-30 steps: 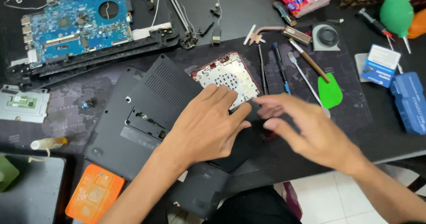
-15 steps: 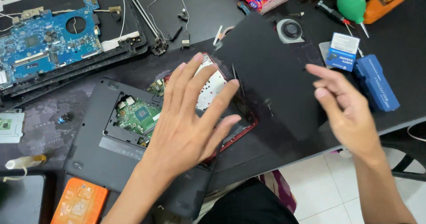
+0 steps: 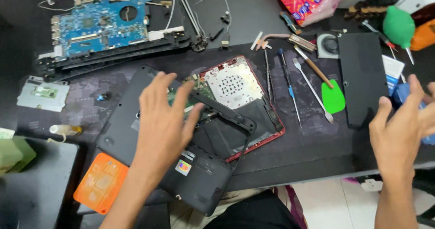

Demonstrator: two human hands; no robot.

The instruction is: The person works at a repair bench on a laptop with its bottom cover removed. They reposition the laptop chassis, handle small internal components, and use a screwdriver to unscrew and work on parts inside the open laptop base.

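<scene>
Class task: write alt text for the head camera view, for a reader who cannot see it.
A person's left hand rests on an opened black laptop base on a dark work mat, while the right hand hovers empty beside a removed black cover panel. Screwdrivers, a green pry tool and a blue circuit board lie around.

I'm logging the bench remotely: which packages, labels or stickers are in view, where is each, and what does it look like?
Snack bag: top centre-right, crinkled, red and pink with blue marks.
Sticker: on the black laptop base below the left hand, small shiny rectangle.
White-and-blue box: far right beside the right hand, partly hidden.
Orange case: bottom left, flat rounded rectangle.
</scene>
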